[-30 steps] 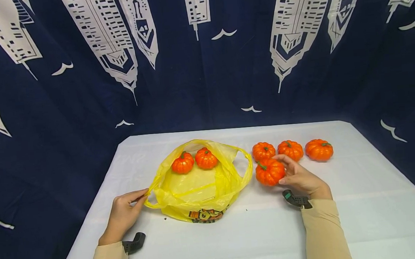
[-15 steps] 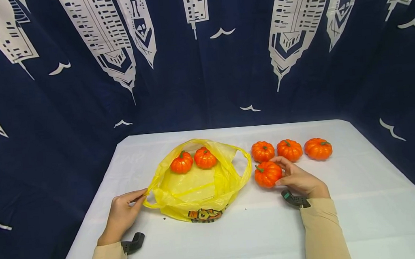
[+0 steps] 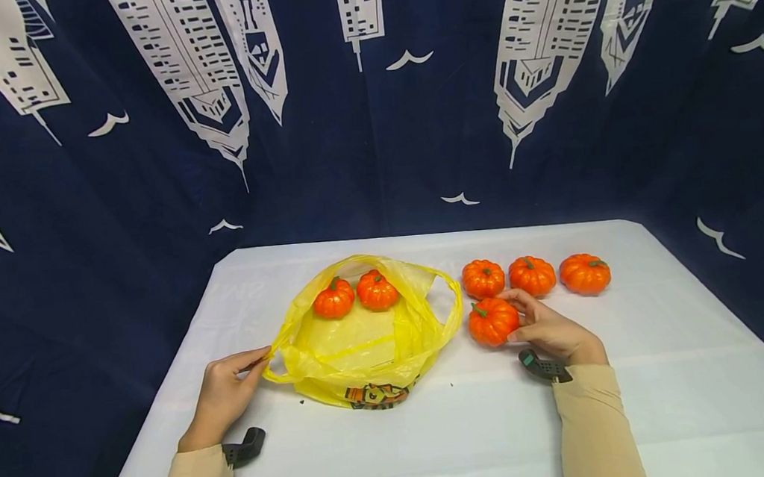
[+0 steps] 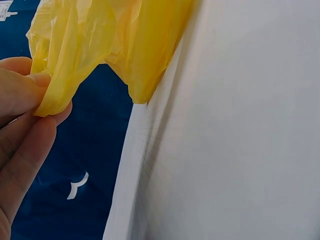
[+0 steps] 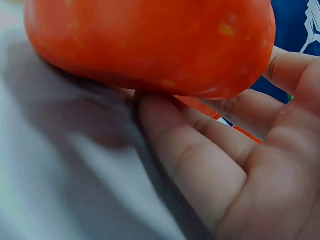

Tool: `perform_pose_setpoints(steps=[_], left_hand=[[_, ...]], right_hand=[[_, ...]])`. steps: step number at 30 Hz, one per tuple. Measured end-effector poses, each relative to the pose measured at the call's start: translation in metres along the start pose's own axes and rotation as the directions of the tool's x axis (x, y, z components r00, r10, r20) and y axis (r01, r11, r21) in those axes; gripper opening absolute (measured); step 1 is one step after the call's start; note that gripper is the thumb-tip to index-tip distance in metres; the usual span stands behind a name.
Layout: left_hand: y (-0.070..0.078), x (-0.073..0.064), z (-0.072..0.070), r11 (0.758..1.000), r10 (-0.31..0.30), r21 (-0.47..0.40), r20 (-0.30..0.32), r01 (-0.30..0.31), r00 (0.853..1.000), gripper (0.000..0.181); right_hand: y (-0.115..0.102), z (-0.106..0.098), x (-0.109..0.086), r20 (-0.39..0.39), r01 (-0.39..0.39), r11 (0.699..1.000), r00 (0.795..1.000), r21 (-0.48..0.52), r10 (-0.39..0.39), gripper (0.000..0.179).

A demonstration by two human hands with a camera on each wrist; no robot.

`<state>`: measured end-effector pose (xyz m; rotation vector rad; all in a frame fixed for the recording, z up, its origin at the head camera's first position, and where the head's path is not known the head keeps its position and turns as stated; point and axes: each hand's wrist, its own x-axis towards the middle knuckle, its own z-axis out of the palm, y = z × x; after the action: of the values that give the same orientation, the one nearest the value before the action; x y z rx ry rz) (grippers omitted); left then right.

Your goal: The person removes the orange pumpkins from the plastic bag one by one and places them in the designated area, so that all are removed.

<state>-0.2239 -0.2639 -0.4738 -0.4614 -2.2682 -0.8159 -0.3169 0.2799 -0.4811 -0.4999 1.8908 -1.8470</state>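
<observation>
A yellow plastic bag lies on the table with its mouth wide. Inside it, at the back, sit two small orange pumpkins with green stems, a left pumpkin and a right pumpkin. My left hand pinches the bag's left handle between thumb and fingers. To the right of the bag, my right hand grips another pumpkin from its right side, thumb in front and fingers behind. In the right wrist view that pumpkin's underside shows close to the white surface.
Behind the held pumpkin stands a row of three more: a left one, a middle one and a right one. A white cloth covers the table. Behind hangs a dark blue curtain printed with white buildings.
My right hand has lowered its pumpkin slightly and shifted a little left, then stayed about still over the last half second. My left hand keeps hold of the bag's handle.
</observation>
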Motion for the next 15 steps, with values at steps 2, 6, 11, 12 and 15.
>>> perform_pose_setpoints(steps=[2, 6, 11, 12, 15], left_hand=[[-0.0002, -0.0003, 0.0000, 1.000, -0.001, -0.001, -0.001, 0.001, 1.000, 0.032], [-0.0008, -0.0009, 0.0003, 1.000, -0.005, 0.003, -0.004, 0.005, 1.000, 0.032], [-0.0011, -0.0009, 0.0008, 1.000, -0.003, 0.001, -0.005, 0.003, 1.000, 0.032], [-0.0011, -0.0008, 0.0009, 1.000, -0.001, 0.002, -0.006, 0.001, 1.000, 0.032], [-0.0013, -0.0004, 0.0009, 1.000, 0.002, 0.005, -0.007, -0.002, 1.000, 0.033]], right_hand=[[-0.0001, -0.0002, -0.0007, -0.005, -0.008, 1.000, 1.000, -0.008, 0.008, 0.062], [-0.0007, -0.0020, -0.0033, -0.023, -0.031, 0.998, 0.999, -0.056, 0.029, 0.063], [-0.0025, -0.0042, -0.0064, -0.041, -0.063, 0.994, 0.997, -0.095, 0.059, 0.064], [-0.0030, -0.0043, -0.0068, -0.044, -0.071, 0.993, 0.997, -0.096, 0.067, 0.064], [-0.0037, -0.0054, -0.0075, -0.050, -0.095, 0.990, 0.995, -0.105, 0.090, 0.065]])
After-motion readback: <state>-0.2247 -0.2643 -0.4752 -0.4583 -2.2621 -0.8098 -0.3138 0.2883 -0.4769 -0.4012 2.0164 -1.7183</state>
